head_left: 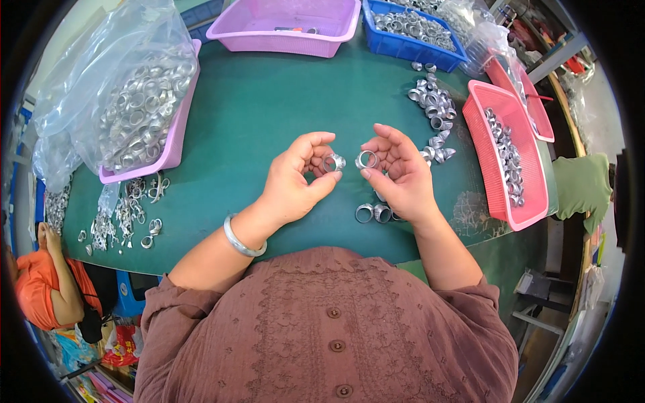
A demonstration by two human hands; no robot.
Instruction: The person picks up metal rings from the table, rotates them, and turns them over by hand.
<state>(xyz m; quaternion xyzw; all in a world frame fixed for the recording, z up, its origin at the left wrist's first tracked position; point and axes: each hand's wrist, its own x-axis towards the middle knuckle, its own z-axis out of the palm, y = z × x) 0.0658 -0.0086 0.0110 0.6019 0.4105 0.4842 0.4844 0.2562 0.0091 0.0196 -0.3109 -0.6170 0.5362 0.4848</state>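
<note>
Over the middle of the green table, my left hand (297,176) is closed on a silver-coloured metal ring (334,162), held at the fingertips. Facing it, my right hand (401,169) grips another metal ring (366,159) between thumb and fingers, its round opening turned up. A small gap separates the two rings. Below my right hand, a few loose rings (373,213) lie on the table, partly hidden by the wrist. A heap of rings (433,101) spreads out beyond and to the right of that hand.
A pink basket (500,154) of rings stands right, a blue basket (416,50) far right, a purple basket (282,41) at the back. Left, a plastic bag (144,114) of rings fills another basket; metal pieces (121,221) lie nearby. People in orange (47,289) and green (583,188) sit at the sides.
</note>
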